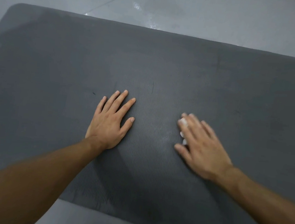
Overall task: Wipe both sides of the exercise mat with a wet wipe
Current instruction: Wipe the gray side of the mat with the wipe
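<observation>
Exercise mat [181, 70]: dark grey, with a fine wavy ribbed texture and a few small dark scuffs; it lies flat on the floor [204, 10] and runs out of view to the right.
Mat edges: the far left corner is rounded; the far edge slants across the view, and the near edge shows below the forearms.
Left hand [109, 123]: flat on the mat near its middle, fingers straight and spread.
Right hand [202, 148]: motion-blurred, its nearly straight fingers pressing a bunched white wet wipe [183, 122] onto the mat.
Open room: bare mat lies between the hands and on toward the far edge and far left corner.
</observation>
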`<state>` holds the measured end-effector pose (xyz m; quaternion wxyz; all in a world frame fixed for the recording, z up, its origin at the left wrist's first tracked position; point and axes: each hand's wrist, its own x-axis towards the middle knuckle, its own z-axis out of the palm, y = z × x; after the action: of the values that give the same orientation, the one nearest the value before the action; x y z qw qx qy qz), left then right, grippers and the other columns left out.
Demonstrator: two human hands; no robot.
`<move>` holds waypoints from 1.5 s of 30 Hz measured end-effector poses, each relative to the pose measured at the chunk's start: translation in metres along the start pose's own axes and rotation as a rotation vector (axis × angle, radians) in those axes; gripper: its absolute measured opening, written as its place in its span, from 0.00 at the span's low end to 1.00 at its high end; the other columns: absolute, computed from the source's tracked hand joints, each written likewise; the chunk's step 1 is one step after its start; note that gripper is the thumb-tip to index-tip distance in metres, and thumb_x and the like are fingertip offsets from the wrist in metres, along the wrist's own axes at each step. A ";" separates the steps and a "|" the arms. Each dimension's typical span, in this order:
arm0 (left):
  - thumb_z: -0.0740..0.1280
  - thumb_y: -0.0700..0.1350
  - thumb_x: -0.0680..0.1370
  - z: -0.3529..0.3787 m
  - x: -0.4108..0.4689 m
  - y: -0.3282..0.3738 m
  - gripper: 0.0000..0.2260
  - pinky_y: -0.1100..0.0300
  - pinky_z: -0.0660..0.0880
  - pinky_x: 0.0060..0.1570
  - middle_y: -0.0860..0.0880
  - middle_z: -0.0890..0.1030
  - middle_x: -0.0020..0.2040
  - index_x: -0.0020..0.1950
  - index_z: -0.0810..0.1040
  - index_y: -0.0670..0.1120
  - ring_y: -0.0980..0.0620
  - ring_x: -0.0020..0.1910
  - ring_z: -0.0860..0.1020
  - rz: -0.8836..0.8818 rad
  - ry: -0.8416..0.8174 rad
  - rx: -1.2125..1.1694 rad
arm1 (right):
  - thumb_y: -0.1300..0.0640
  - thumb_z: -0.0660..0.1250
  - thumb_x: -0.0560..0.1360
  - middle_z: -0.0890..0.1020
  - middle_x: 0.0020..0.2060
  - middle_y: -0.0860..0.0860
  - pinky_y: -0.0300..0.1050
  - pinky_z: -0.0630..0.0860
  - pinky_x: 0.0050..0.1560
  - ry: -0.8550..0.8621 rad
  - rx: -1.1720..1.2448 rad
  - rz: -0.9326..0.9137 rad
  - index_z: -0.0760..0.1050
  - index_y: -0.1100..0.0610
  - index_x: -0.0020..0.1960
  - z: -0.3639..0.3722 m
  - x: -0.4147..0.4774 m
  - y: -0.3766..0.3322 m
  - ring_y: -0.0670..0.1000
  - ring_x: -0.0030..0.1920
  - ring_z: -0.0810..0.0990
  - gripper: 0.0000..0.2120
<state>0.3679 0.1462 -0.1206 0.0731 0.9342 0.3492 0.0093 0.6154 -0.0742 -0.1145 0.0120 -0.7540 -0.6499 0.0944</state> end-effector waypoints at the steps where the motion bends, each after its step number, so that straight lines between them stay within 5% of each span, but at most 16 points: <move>1: 0.49 0.62 0.85 0.000 0.000 0.000 0.27 0.44 0.49 0.81 0.53 0.52 0.85 0.84 0.56 0.56 0.53 0.84 0.47 0.000 0.001 -0.001 | 0.34 0.45 0.84 0.58 0.83 0.53 0.53 0.52 0.81 0.019 0.013 0.098 0.59 0.57 0.83 -0.002 0.006 0.018 0.53 0.84 0.53 0.36; 5: 0.49 0.62 0.85 0.000 0.000 0.000 0.28 0.44 0.49 0.81 0.53 0.52 0.85 0.84 0.56 0.56 0.53 0.84 0.46 0.002 -0.002 -0.002 | 0.33 0.44 0.82 0.55 0.84 0.55 0.56 0.53 0.81 0.058 0.063 0.420 0.55 0.55 0.84 -0.013 0.023 0.076 0.55 0.83 0.52 0.38; 8: 0.49 0.62 0.85 0.000 0.000 0.000 0.28 0.44 0.48 0.82 0.52 0.52 0.85 0.84 0.56 0.56 0.53 0.84 0.46 0.001 -0.002 0.002 | 0.32 0.44 0.81 0.54 0.84 0.56 0.57 0.53 0.81 0.059 0.101 0.478 0.52 0.55 0.84 -0.016 0.027 0.082 0.57 0.84 0.50 0.39; 15: 0.50 0.61 0.85 0.000 0.000 -0.001 0.28 0.44 0.49 0.81 0.52 0.52 0.85 0.84 0.55 0.56 0.53 0.84 0.46 0.002 -0.008 0.001 | 0.29 0.44 0.81 0.46 0.85 0.55 0.50 0.42 0.82 -0.026 0.084 0.273 0.46 0.53 0.86 -0.005 0.007 0.032 0.54 0.84 0.40 0.41; 22: 0.49 0.61 0.85 0.000 0.001 0.000 0.28 0.43 0.49 0.81 0.52 0.52 0.85 0.84 0.56 0.56 0.53 0.84 0.46 0.007 -0.007 0.003 | 0.31 0.47 0.84 0.48 0.85 0.53 0.54 0.47 0.82 -0.080 0.012 -0.086 0.47 0.55 0.85 0.003 -0.038 -0.008 0.53 0.84 0.42 0.39; 29: 0.50 0.61 0.85 0.001 0.001 -0.001 0.28 0.43 0.50 0.81 0.53 0.51 0.85 0.84 0.55 0.56 0.53 0.84 0.46 0.006 -0.008 -0.003 | 0.29 0.42 0.81 0.56 0.83 0.59 0.58 0.51 0.82 0.055 0.011 0.435 0.51 0.54 0.85 -0.007 -0.010 0.091 0.58 0.84 0.50 0.41; 34: 0.49 0.61 0.85 0.001 0.001 -0.001 0.28 0.43 0.50 0.81 0.53 0.51 0.85 0.84 0.55 0.56 0.53 0.84 0.46 0.009 -0.009 0.004 | 0.26 0.39 0.79 0.54 0.83 0.60 0.58 0.51 0.82 0.059 0.045 0.574 0.49 0.57 0.85 -0.016 -0.008 0.120 0.58 0.84 0.49 0.45; 38: 0.49 0.62 0.85 0.001 0.001 -0.001 0.28 0.43 0.50 0.81 0.53 0.51 0.85 0.84 0.55 0.56 0.53 0.84 0.46 0.007 -0.010 0.004 | 0.27 0.43 0.80 0.49 0.84 0.57 0.52 0.46 0.82 -0.009 0.060 0.339 0.47 0.57 0.85 -0.011 -0.019 0.077 0.56 0.84 0.45 0.45; 45: 0.50 0.61 0.85 0.001 0.001 -0.001 0.28 0.43 0.49 0.81 0.53 0.51 0.85 0.84 0.55 0.56 0.53 0.84 0.46 0.005 -0.013 0.002 | 0.28 0.51 0.82 0.52 0.84 0.54 0.54 0.53 0.80 -0.096 0.067 -0.228 0.57 0.59 0.84 0.004 -0.068 -0.026 0.56 0.84 0.48 0.43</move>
<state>0.3682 0.1472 -0.1220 0.0746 0.9351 0.3464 0.0031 0.5802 -0.1376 -0.1064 0.0168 -0.6689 -0.7278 0.1503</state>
